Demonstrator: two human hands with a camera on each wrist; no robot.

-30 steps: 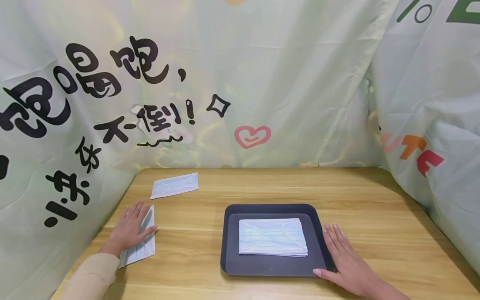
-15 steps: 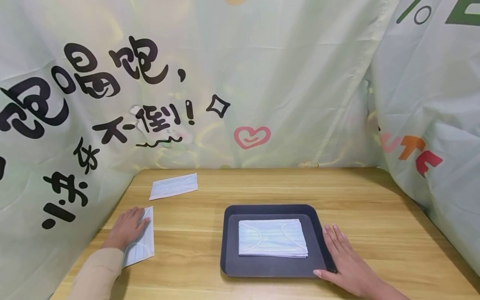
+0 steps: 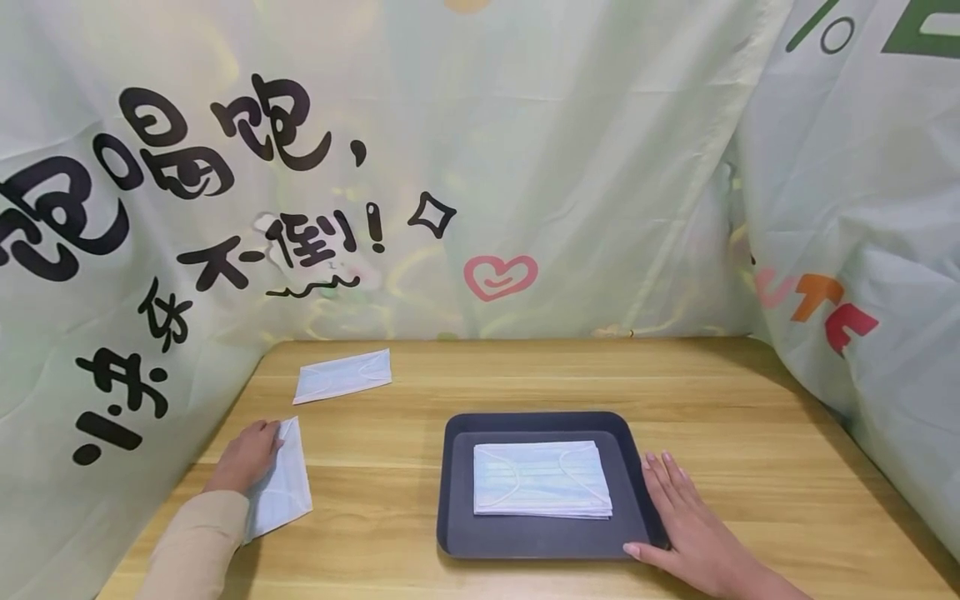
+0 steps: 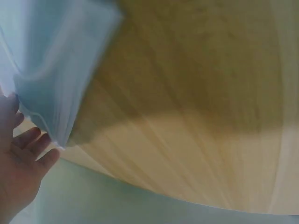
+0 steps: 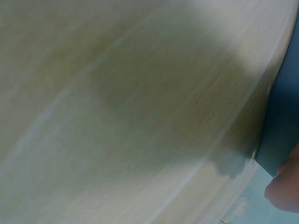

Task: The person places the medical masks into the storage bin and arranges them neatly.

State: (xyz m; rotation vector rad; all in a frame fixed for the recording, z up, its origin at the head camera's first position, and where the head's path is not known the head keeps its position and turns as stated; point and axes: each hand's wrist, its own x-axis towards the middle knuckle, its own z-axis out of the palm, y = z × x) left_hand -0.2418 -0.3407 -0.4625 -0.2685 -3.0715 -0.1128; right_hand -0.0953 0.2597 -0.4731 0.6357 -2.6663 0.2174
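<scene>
On the left of the table, my left hand (image 3: 246,457) pinches the left edge of a light blue face mask (image 3: 285,490). In the left wrist view the thumb lies over the mask (image 4: 51,51) and the other fingers are at its edge. My right hand (image 3: 697,529) rests against the right side of a dark tray (image 3: 525,540), its fingers straight and the thumb at the near right corner. A neat stack of face masks (image 3: 542,479) lies in the tray. The right wrist view shows only a fingertip against the tray wall (image 5: 280,116).
Another face mask (image 3: 343,376) lies flat near the far left of the wooden table (image 3: 375,467). A printed cloth (image 3: 585,167) with black lettering and a pink heart hangs behind the table and along both sides.
My left hand has drawn back to the mask's left edge, its spread fingers have curled in, and the mask has turned slightly. The right hand stays at the tray.
</scene>
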